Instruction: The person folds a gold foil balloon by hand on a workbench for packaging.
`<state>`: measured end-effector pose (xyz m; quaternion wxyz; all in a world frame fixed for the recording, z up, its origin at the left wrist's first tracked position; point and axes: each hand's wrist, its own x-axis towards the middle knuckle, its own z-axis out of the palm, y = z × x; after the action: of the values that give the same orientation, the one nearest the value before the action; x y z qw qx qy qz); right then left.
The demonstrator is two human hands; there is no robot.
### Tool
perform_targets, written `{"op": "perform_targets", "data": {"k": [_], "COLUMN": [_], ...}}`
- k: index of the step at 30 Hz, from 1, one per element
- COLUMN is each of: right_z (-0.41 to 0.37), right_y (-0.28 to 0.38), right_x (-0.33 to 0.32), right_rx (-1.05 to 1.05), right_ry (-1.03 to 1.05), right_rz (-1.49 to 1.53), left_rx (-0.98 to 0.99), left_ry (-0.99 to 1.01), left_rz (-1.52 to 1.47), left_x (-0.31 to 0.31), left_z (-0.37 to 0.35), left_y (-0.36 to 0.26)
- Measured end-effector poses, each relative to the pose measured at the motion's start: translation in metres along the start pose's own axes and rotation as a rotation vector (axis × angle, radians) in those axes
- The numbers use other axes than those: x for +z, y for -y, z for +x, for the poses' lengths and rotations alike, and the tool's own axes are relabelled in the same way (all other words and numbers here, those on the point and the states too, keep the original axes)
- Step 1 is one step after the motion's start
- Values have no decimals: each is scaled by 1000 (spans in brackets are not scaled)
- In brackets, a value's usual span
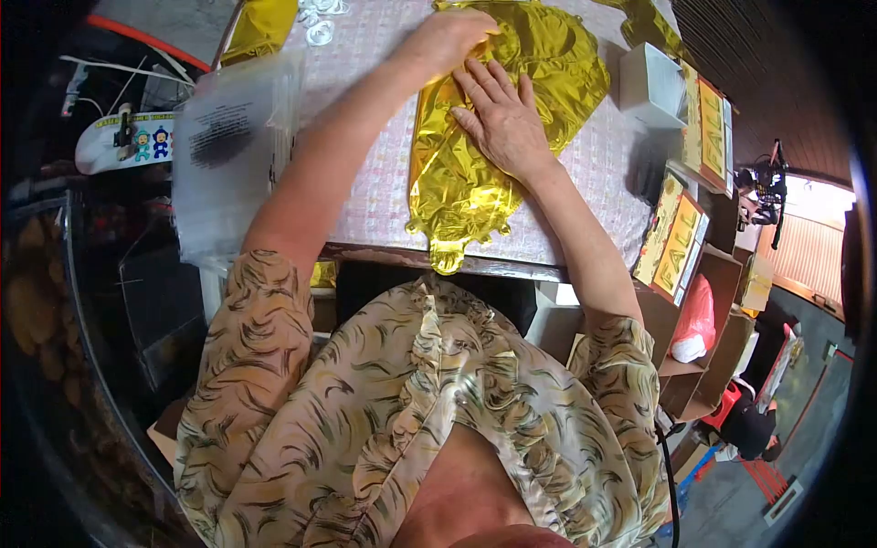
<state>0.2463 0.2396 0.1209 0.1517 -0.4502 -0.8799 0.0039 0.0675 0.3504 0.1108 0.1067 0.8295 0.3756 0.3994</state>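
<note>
A large, crinkled gold foil piece [470,196] lies on the checked tablecloth, its narrow tabbed end at the table's near edge. My right hand [509,123] rests on the foil with its fingers spread and pressed down flat. Up at the foil's far left part, my left hand [457,41] has its fingers bent against the gold material; the fingertips are too small to show clearly whether they pinch it.
Clear plastic bags [233,164] lie at the table's left. Gold foil [260,29] sits at the far left corner. A white box [651,87] and boxes marked FALL [681,239] stand on the right. A skateboard [123,142] is further left.
</note>
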Motion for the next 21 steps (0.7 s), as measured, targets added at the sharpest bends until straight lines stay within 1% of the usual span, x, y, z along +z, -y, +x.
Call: {"op": "perform_targets", "data": {"k": [4,7,8,15,17,18,20,21], "right_z": [0,0,1,1,0,2,6,12], "right_y": [-1,0,0,0,1,-1,-9,-13], "right_x": [0,0,1,-2,-8,-13,-30,-46], "right_rx": [8,4,7,5,-29,-31,102,323], "right_ry": [0,-2,-4,3,-80,-81,-204,-229], "right_rz": [6,-7,16,54,-24,-33,616,590], "left_rx": [-30,-2,-2,-27,-21,-17,-24,-23], "left_ry": [45,44,71,75,69,61,75,68], "left_rz": [-28,43,8,-38,-35,-38,-32,-38], "left_x": [24,19,18,19,19,19,20,18], "left_z": [5,1,2,-2,-1,-1,-2,-1], "left_y": [0,0,4,5,4,4,5,2]}}
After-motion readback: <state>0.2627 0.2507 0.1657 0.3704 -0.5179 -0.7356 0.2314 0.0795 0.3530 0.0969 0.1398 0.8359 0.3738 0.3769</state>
